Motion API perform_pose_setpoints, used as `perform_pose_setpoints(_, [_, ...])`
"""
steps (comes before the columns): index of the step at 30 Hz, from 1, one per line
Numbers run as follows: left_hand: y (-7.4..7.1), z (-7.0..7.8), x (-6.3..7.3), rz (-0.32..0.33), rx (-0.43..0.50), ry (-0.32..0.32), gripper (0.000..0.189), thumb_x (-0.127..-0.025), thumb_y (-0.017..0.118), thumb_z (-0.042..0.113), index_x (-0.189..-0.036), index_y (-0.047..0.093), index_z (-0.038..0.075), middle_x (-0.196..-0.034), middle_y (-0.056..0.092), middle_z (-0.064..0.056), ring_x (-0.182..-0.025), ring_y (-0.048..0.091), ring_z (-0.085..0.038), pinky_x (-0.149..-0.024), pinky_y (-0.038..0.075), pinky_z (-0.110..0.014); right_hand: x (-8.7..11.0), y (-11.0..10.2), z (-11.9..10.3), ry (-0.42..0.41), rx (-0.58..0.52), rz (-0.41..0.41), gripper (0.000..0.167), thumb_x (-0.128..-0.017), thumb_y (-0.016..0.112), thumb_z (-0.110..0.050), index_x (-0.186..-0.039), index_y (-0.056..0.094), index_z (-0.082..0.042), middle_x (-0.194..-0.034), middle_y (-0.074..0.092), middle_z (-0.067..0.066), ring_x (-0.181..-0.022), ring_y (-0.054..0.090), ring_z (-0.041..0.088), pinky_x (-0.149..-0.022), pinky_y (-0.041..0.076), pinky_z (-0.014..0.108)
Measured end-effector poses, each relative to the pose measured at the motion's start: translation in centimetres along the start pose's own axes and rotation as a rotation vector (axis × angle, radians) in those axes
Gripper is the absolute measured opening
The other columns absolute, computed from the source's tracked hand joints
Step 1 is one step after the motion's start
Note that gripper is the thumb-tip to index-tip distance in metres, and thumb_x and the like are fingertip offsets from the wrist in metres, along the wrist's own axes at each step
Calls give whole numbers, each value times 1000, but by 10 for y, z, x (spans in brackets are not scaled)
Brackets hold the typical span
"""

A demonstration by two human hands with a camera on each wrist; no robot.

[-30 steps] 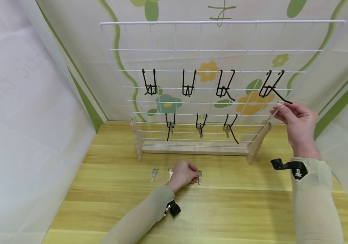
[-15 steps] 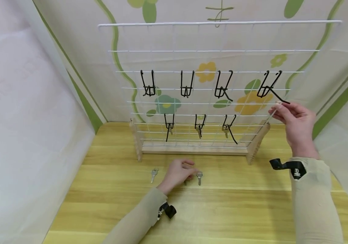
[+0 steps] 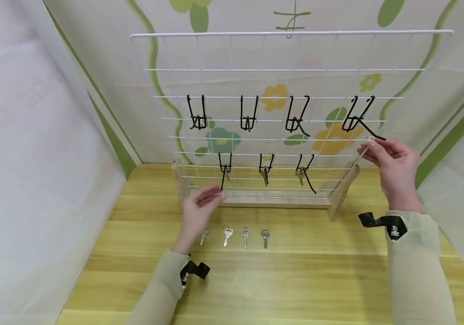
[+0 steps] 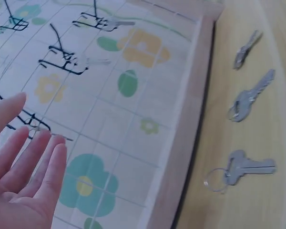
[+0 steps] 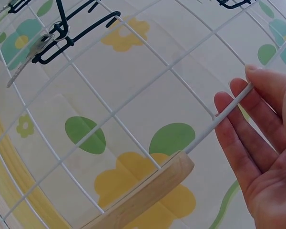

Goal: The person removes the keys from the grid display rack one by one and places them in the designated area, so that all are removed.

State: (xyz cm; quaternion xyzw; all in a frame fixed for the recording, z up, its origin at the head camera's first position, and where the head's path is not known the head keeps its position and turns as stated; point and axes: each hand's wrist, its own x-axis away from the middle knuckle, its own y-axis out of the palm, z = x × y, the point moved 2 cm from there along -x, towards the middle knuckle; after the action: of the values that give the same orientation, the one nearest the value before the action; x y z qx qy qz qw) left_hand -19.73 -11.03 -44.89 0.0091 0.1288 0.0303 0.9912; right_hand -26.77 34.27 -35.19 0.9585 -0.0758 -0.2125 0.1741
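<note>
My right hand (image 3: 400,164) pinches the side wire of a white wire grid rack (image 3: 264,34); in the right wrist view its thumb and fingers lie around that wire. My left hand (image 3: 193,214) is at the rack's lower left, fingertips right at the end of the lower left black hook (image 3: 225,169). Nothing shows between its fingers in the left wrist view, where the thumb stands apart from them. Keys hang on the lower hooks, one being a key (image 5: 31,50) on a ring. Several silver keys, such as this key (image 3: 245,238), lie in a row on the table before the rack.
The rack stands in a wooden base (image 3: 272,201) with side feet on a wood-grain table (image 3: 297,280). Several black hooks, including the upper right hook (image 3: 354,122), jut forward in an upper row. A flower-patterned cloth (image 3: 220,140) hangs behind, and white sheeting (image 3: 33,180) borders the left.
My left hand has left the row of keys on the table and moved left and up to the lower left hook. The keys it covered now show. My right hand keeps its grip.
</note>
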Motion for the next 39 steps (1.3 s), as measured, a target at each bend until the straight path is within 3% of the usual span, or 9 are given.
perform_pose_setpoints(4, [-1,7,-9,80,73,43,32,-87,78,-3,-118,69,-5,-117,69,-22,-101,70,-27,-90,56,-34,0,0,0,-1,-3,-5,32,-89,74,5,-114,63,21,-100,73,23,-85,75,27,-79,58,35])
perform_pose_setpoints(11, [17,24,-19,184,68,32,32,-88,76,-7,-119,67,-11,-114,70,-23,-101,70,-29,-89,56,-30,0,0,1,-1,15,-25,32,-90,73,4,-115,63,21,-100,74,21,-85,75,27,-79,58,34])
perform_pose_setpoints(13, [21,32,-19,198,59,30,32,-88,77,-5,-118,66,-12,-112,69,-24,-98,70,-27,-88,56,-29,0,1,2,2,19,-29,31,-91,73,3,-115,63,21,-99,74,21,-86,75,27,-79,59,34])
perform_pose_setpoints(28, [35,39,-28,273,-42,62,22,-88,79,-1,-106,71,-11,-96,71,-23,-81,68,-16,-76,56,-21,1,-1,0,10,-26,-36,30,-90,73,5,-115,64,20,-99,73,23,-85,75,28,-81,55,38])
perform_pose_setpoints(36, [38,40,-31,304,-41,66,16,-90,76,-3,-103,72,-12,-95,72,-26,-85,70,-38,-72,56,-19,2,-1,1,28,-32,-32,31,-90,73,5,-116,65,19,-99,74,21,-85,75,27,-81,54,38])
perform_pose_setpoints(39, [37,28,-37,298,-20,63,16,-91,75,-3,-103,71,-13,-97,71,-29,-88,69,-46,-72,55,-19,2,-1,0,28,-38,-33,31,-90,73,5,-117,64,19,-99,74,21,-85,75,28,-81,54,39])
